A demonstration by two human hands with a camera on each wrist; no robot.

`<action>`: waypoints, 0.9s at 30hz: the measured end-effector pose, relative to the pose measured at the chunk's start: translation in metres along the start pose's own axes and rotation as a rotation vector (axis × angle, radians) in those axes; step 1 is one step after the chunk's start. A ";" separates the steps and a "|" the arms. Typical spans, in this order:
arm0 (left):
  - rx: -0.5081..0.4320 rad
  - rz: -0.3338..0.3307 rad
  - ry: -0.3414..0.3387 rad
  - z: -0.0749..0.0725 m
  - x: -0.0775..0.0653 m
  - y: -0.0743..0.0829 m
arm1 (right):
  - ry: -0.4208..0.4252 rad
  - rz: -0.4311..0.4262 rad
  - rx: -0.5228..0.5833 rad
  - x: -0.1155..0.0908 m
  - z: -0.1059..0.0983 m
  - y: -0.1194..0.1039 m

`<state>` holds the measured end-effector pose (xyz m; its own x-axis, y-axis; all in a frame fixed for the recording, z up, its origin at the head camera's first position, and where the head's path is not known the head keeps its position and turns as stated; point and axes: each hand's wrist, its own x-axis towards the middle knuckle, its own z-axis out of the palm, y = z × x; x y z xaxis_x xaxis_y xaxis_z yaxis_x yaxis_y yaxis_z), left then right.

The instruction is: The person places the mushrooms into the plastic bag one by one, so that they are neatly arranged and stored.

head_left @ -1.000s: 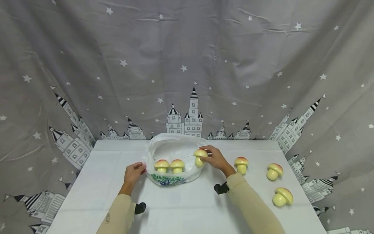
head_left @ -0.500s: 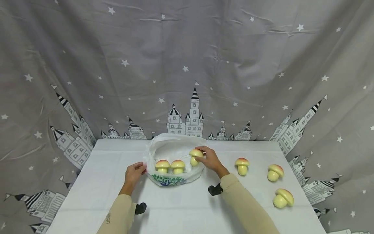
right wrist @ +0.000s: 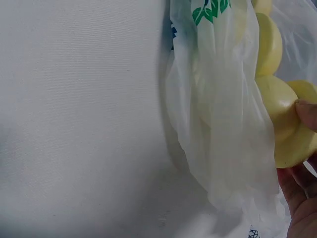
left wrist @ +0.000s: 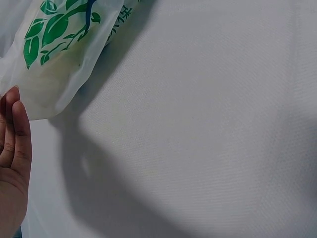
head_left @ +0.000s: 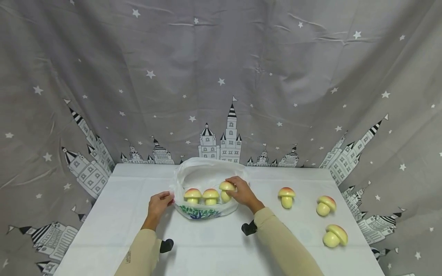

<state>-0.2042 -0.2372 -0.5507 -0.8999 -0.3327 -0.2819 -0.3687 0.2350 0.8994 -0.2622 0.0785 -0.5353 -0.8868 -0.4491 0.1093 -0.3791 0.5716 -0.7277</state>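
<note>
A white plastic bag (head_left: 207, 212) with a green and blue tree print lies with its mouth spread wide. Two yellow toy mushrooms with reddish tops, a left one (head_left: 192, 195) and a middle one (head_left: 210, 196), stand side by side inside it. My right hand (head_left: 243, 191) grips a third toy mushroom (head_left: 225, 191) inside the bag, beside the other two; its thumb lies on the yellow surface in the right wrist view. At the bag's left edge, my left hand (head_left: 159, 203) pinches the plastic; only part of its fingers (left wrist: 21, 134) shows in the left wrist view.
Three more toy mushrooms are on the white table (head_left: 214, 249) to the right: one upright (head_left: 286, 197), one tilted (head_left: 325, 205) and one nearer the front (head_left: 335, 235). A grey curtain (head_left: 221, 50) with stars and castles hangs behind.
My right hand has moved left and slightly down with the mushroom, from the bag's right rim to beside the other two. The left hand stays at the bag's edge.
</note>
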 end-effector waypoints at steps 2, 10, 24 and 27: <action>-0.006 -0.005 0.002 0.001 0.000 0.001 | -0.018 0.008 -0.020 0.000 0.002 0.000; 0.000 -0.012 0.003 0.002 0.000 0.002 | -0.053 -0.007 -0.075 -0.004 0.005 0.002; -0.016 0.003 -0.002 0.001 -0.003 0.002 | -0.150 -0.005 -0.190 -0.003 0.008 0.003; -0.017 -0.005 0.001 0.000 -0.003 0.003 | -0.157 -0.010 -0.204 -0.002 0.009 0.004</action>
<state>-0.2029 -0.2353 -0.5473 -0.8978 -0.3349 -0.2859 -0.3691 0.2183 0.9034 -0.2601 0.0756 -0.5445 -0.8369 -0.5474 -0.0024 -0.4472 0.6862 -0.5737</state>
